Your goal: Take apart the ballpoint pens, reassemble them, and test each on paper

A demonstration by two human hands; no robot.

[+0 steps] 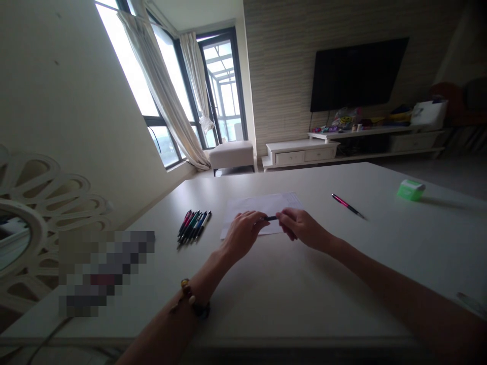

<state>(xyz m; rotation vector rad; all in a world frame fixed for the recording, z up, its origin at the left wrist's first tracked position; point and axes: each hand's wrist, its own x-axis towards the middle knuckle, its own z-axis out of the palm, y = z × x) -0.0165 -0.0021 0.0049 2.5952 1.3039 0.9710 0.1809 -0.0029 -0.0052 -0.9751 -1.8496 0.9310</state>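
Observation:
Both of my hands are over a white sheet of paper [247, 207] lying on the white table [266, 299]. My left hand [243, 234] and my right hand [300, 228] meet at a short black pen [270, 218], and the fingers of each close on it. Most of the pen is hidden inside my fingers. To the left of the paper lies a tight row of several coloured pens [194, 226]. A pink pen [347, 205] lies alone to the right. My left wrist wears a beaded bracelet [194, 300].
A green and white box [411, 189] stands near the table's far right edge. A pixelated patch [106, 274] covers something at the left end of the table. Beyond the table are an ornate white mirror [19, 238], a cushioned bench [231, 155] and a white TV cabinet [300, 154].

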